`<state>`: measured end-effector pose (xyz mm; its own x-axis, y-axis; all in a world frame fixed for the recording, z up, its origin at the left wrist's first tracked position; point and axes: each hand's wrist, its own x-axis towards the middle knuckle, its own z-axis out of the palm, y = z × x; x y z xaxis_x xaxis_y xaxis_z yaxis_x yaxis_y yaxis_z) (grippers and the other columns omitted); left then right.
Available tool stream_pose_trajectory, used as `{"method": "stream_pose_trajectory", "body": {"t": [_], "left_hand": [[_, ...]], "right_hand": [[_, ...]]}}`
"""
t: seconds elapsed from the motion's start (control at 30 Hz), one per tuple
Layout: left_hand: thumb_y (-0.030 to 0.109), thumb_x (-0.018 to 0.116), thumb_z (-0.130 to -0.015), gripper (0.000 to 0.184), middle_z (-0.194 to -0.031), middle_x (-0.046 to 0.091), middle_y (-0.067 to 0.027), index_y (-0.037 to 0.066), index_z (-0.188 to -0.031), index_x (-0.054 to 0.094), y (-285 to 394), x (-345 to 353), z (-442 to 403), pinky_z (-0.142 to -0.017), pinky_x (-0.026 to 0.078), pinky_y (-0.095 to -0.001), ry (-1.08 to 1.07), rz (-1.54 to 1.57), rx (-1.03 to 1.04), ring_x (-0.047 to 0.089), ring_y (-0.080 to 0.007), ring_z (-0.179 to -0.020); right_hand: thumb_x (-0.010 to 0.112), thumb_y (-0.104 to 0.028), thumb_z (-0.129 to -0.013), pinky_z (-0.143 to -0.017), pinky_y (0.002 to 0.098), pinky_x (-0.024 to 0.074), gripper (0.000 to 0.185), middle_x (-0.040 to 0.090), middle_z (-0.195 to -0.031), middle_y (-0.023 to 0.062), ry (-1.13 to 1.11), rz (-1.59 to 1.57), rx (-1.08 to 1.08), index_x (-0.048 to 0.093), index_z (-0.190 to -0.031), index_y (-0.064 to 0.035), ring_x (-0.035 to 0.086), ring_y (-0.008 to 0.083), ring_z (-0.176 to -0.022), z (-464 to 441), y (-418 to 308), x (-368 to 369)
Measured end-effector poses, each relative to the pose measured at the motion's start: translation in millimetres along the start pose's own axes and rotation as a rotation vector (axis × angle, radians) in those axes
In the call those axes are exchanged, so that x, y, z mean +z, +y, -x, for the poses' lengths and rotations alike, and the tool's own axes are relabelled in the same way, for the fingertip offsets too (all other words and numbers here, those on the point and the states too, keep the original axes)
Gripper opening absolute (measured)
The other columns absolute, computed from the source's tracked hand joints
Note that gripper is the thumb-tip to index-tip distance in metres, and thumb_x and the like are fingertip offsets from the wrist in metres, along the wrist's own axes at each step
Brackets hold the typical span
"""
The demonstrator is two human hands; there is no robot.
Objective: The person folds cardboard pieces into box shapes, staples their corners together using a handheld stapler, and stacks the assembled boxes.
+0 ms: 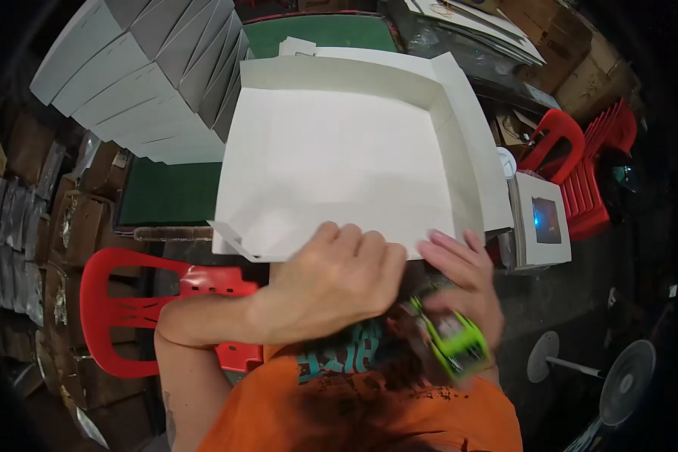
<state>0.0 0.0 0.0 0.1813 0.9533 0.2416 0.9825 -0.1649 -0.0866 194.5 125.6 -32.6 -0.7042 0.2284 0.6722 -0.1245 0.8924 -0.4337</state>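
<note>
A shallow white cardboard box (339, 151) lies before me with its inside facing up. Its back and right walls stand, and a small flap (233, 239) sticks up at the front left corner. My left hand (346, 271) is closed over the front edge, with the fingers curled and the knuckles up. Beside it, my right hand (463, 275) grips the edge near the front right corner, its fingers reaching over. A lime-green thing (459, 343), blurred, shows by the right palm and wrist; its kind cannot be made out. Both thumbs are hidden or blurred.
Stacked white boxes (128, 83) stand at the left on a green surface (169, 192). A red chair (124, 316) is at the near left, with stacked red chairs (595, 173) at the right. A fan (627, 383) stands lower right. Brown cartons (83, 233) line the left.
</note>
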Motion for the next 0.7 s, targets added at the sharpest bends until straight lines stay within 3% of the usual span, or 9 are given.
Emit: {"method": "stream_pose_trajectory", "body": {"t": [0.07, 0.2, 0.27, 0.3, 0.4, 0.53, 0.7], "left_hand": [[0.021, 0.075, -0.079, 0.044, -0.081, 0.055, -0.0091, 0.002, -0.118, 0.068, 9, -8, -8, -0.071, 0.052, -0.0396, 0.005, 0.121, -0.015, 0.061, -0.0272, -0.075], [0.020, 0.068, -0.081, 0.043, -0.088, 0.063, -0.0105, 0.001, -0.120, 0.068, -26, -50, 32, -0.076, 0.054, -0.0398, -0.130, 0.338, 0.144, 0.066, -0.0297, -0.081], [0.017, 0.065, -0.081, 0.043, -0.096, 0.068, -0.0111, 0.000, -0.120, 0.068, -43, -61, 42, -0.080, 0.056, -0.0400, -0.206, 0.598, 0.188, 0.069, -0.0307, -0.088], [0.014, 0.065, -0.080, 0.042, -0.101, 0.069, -0.0112, 0.000, -0.119, 0.068, -48, -60, 40, -0.080, 0.056, -0.0401, -0.220, 0.657, 0.206, 0.069, -0.0308, -0.092], [0.004, 0.065, -0.073, 0.044, -0.118, 0.070, -0.0135, 0.002, -0.117, 0.071, -53, -42, 33, -0.081, 0.057, -0.0410, -0.228, 0.764, 0.201, 0.069, -0.0326, -0.102], [0.000, 0.066, -0.074, 0.046, -0.126, 0.068, -0.0182, 0.005, -0.119, 0.071, -38, -19, 12, -0.084, 0.057, -0.0429, -0.095, 0.739, 0.127, 0.069, -0.0354, -0.105], [0.017, 0.076, -0.079, 0.050, -0.133, 0.066, -0.0210, 0.006, -0.128, 0.071, -32, -29, 18, -0.090, 0.056, -0.0442, -0.050, 0.567, 0.048, 0.068, -0.0365, -0.111]], "right_hand": [[0.054, -0.080, -0.090, -0.112, 0.0556, 0.0389, 0.076, 0.074, -0.098, 0.0126, 0.061, -0.050, 0.073, 0.066, -0.093, -0.0050, 0.072, 0.0299, -0.093, -7, 7, 8], [0.051, -0.080, -0.091, -0.104, 0.0545, 0.0438, 0.076, 0.069, -0.075, 0.0029, 0.409, -0.208, 0.135, 0.068, -0.087, -0.0062, 0.065, 0.0191, -0.066, 0, 31, 22], [0.027, -0.100, -0.082, -0.116, 0.0537, 0.0312, 0.100, 0.065, -0.065, 0.0066, 0.319, -0.296, 0.194, 0.062, -0.084, -0.0066, 0.064, 0.0195, -0.062, -1, 53, 4], [0.027, -0.100, -0.081, -0.117, 0.0536, 0.0305, 0.100, 0.063, -0.063, 0.0061, 0.326, -0.412, 0.133, 0.062, -0.083, -0.0062, 0.063, 0.0200, -0.059, -2, 66, 2], [0.024, -0.098, -0.085, -0.110, 0.0545, 0.0420, 0.102, 0.060, -0.065, 0.0016, 0.244, -0.368, 0.233, 0.063, -0.068, -0.0051, 0.061, 0.0188, -0.061, -24, 65, -3], [0.021, -0.089, -0.093, -0.122, 0.0591, 0.0260, 0.095, 0.065, -0.071, 0.0015, 0.134, -0.335, 0.154, 0.067, -0.074, -0.0086, 0.071, 0.0249, -0.084, -38, 66, 13], [0.021, -0.080, -0.099, -0.125, 0.0620, 0.0144, 0.089, 0.066, -0.074, 0.0026, 0.157, -0.290, 0.119, 0.068, -0.078, -0.0082, 0.072, 0.0319, -0.104, -40, 71, 14]]}}
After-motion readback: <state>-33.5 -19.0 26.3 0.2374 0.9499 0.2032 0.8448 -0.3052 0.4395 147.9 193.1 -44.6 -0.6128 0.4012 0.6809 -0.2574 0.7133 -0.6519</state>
